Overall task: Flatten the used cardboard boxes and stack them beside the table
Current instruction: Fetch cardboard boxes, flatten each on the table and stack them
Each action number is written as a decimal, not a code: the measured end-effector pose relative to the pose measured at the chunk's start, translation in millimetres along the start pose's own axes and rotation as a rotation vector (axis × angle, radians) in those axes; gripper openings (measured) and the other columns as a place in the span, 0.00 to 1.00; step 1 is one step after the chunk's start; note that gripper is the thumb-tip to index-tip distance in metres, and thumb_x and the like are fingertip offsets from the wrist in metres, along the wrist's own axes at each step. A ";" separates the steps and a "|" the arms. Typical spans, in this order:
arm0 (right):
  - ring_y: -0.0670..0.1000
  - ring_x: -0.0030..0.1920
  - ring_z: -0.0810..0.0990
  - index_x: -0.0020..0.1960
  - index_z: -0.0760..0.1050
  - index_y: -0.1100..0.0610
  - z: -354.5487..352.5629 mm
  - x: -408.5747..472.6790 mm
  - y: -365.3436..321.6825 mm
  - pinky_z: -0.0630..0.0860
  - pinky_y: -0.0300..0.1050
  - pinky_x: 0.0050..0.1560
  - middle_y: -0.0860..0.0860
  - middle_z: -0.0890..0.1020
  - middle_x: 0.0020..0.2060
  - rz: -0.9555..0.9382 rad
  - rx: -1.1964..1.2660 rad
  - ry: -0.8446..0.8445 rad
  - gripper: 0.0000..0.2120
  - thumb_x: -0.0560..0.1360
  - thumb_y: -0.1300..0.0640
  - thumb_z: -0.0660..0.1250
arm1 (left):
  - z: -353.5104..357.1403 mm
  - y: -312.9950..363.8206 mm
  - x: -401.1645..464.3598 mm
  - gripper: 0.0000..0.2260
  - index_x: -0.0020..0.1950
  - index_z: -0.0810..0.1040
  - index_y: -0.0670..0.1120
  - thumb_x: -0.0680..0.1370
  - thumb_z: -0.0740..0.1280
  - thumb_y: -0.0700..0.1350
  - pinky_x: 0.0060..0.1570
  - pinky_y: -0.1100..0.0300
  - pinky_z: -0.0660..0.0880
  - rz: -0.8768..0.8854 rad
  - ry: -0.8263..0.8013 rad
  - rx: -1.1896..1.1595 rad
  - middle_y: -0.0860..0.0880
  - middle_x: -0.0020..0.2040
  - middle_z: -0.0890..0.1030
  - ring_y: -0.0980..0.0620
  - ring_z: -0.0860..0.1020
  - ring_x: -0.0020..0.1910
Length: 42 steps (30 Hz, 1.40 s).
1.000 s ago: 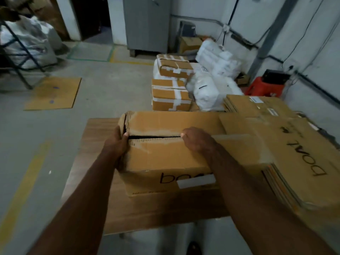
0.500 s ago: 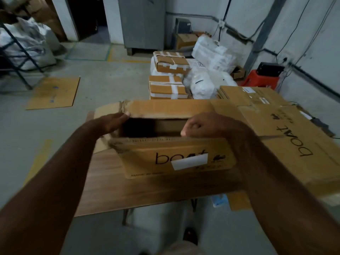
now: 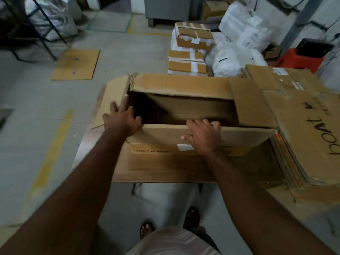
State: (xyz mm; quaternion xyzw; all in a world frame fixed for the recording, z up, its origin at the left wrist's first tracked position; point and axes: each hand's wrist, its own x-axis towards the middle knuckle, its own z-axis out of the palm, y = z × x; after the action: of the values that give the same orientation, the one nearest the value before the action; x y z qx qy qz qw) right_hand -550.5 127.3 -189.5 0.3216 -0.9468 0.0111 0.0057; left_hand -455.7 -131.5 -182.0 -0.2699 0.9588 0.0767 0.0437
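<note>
A brown cardboard box [image 3: 161, 142] stands on the wooden table [image 3: 165, 170] with all its top flaps folded outward and its dark inside showing. My left hand [image 3: 122, 117] lies with spread fingers against the left flap, at the box's near left corner. My right hand [image 3: 202, 137] presses flat on the near flap, fingertips curled over its top edge. A stack of flattened boxes [image 3: 309, 129] printed "boat" lies on the right of the table.
Several taped parcels [image 3: 189, 50] and white sacks [image 3: 237, 52] stand on the floor behind the table. A flat cardboard sheet [image 3: 77, 64] lies on the floor at far left, near a black metal frame [image 3: 36, 26]. A red crate [image 3: 301, 59] sits at the right wall.
The box's top flaps have been pulled apart from nearly closed to fully open. My left hand moved to the left flap and my right hand pushed the near flap down.
</note>
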 end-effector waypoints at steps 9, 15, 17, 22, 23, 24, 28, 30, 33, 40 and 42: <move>0.54 0.70 0.72 0.73 0.69 0.48 -16.6 27.9 20.3 0.67 0.57 0.67 0.50 0.74 0.70 -0.064 0.202 -0.051 0.31 0.79 0.29 0.55 | 7.8 80.6 5.1 0.33 0.84 0.47 0.51 0.82 0.51 0.64 0.73 0.25 0.45 -0.030 0.135 -0.074 0.47 0.84 0.40 0.42 0.41 0.82; 0.58 0.81 0.55 0.82 0.58 0.55 -25.4 45.4 57.3 0.54 0.60 0.77 0.59 0.58 0.81 0.123 0.229 -0.144 0.36 0.83 0.33 0.45 | 15.2 159.2 29.9 0.32 0.84 0.45 0.55 0.83 0.48 0.65 0.74 0.29 0.45 0.131 0.146 -0.086 0.50 0.84 0.39 0.46 0.41 0.82; 0.60 0.82 0.46 0.83 0.52 0.59 -26.7 47.7 73.2 0.45 0.58 0.80 0.62 0.50 0.82 0.158 0.205 -0.135 0.39 0.83 0.32 0.45 | 17.0 167.2 40.8 0.32 0.83 0.43 0.58 0.82 0.47 0.67 0.74 0.28 0.45 0.152 0.118 -0.071 0.51 0.84 0.38 0.46 0.40 0.82; 0.62 0.81 0.37 0.83 0.46 0.61 -44.8 57.7 111.0 0.28 0.60 0.74 0.63 0.42 0.82 0.198 0.087 0.077 0.43 0.81 0.33 0.54 | 27.0 167.7 54.0 0.33 0.83 0.39 0.60 0.81 0.48 0.69 0.75 0.29 0.47 0.100 0.051 -0.029 0.52 0.82 0.33 0.45 0.37 0.82; 0.62 0.82 0.37 0.83 0.45 0.60 -49.4 61.5 125.4 0.29 0.60 0.74 0.63 0.42 0.82 0.226 0.075 0.104 0.44 0.80 0.33 0.55 | 28.1 167.3 55.1 0.34 0.83 0.39 0.60 0.81 0.48 0.69 0.75 0.30 0.47 0.102 0.051 -0.030 0.52 0.82 0.33 0.45 0.37 0.82; 0.63 0.82 0.38 0.83 0.44 0.60 -51.8 65.2 142.2 0.30 0.61 0.75 0.63 0.42 0.82 0.256 0.056 0.122 0.45 0.80 0.33 0.56 | 28.8 166.4 55.7 0.34 0.82 0.39 0.60 0.81 0.48 0.69 0.75 0.30 0.47 0.108 0.054 -0.031 0.52 0.82 0.32 0.45 0.37 0.82; 0.64 0.82 0.43 0.83 0.43 0.59 -40.9 70.7 203.7 0.40 0.65 0.79 0.62 0.45 0.82 0.469 0.046 0.010 0.47 0.78 0.34 0.60 | 31.3 163.8 59.5 0.35 0.82 0.39 0.61 0.80 0.47 0.71 0.75 0.31 0.48 0.123 0.065 -0.029 0.52 0.82 0.32 0.46 0.37 0.82; 0.64 0.82 0.47 0.83 0.41 0.59 -30.3 67.9 216.5 0.48 0.66 0.79 0.62 0.46 0.82 0.533 0.199 -0.084 0.45 0.80 0.38 0.61 | 33.0 162.9 60.6 0.36 0.82 0.38 0.61 0.78 0.45 0.73 0.75 0.31 0.49 0.126 0.073 -0.022 0.52 0.81 0.31 0.46 0.37 0.82; 0.64 0.79 0.58 0.83 0.38 0.57 -26.6 66.5 221.2 0.63 0.63 0.74 0.60 0.52 0.82 0.576 0.511 -0.133 0.43 0.83 0.44 0.63 | 34.7 162.0 60.9 0.38 0.81 0.36 0.62 0.75 0.41 0.75 0.75 0.31 0.50 0.134 0.073 -0.017 0.53 0.81 0.30 0.46 0.37 0.81; 0.60 0.82 0.51 0.83 0.39 0.57 -19.4 64.9 213.9 0.56 0.67 0.77 0.56 0.47 0.83 0.430 0.285 -0.032 0.48 0.79 0.41 0.66 | 30.2 166.4 56.1 0.39 0.82 0.37 0.61 0.74 0.40 0.74 0.76 0.33 0.52 0.102 0.073 -0.020 0.52 0.81 0.30 0.47 0.36 0.81; 0.58 0.82 0.47 0.83 0.40 0.55 -19.6 68.2 198.0 0.51 0.68 0.77 0.54 0.43 0.83 0.274 0.232 0.038 0.46 0.79 0.38 0.64 | 29.5 166.6 54.9 0.39 0.82 0.37 0.61 0.74 0.41 0.74 0.76 0.33 0.53 0.101 0.079 -0.022 0.52 0.81 0.30 0.47 0.37 0.81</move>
State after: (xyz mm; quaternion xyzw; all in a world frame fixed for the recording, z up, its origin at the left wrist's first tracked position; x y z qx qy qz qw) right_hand -725.1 243.3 -172.1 0.1877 -0.9739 0.1269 -0.0153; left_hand -588.5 -14.1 -197.4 -0.2243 0.9714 0.0784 -0.0010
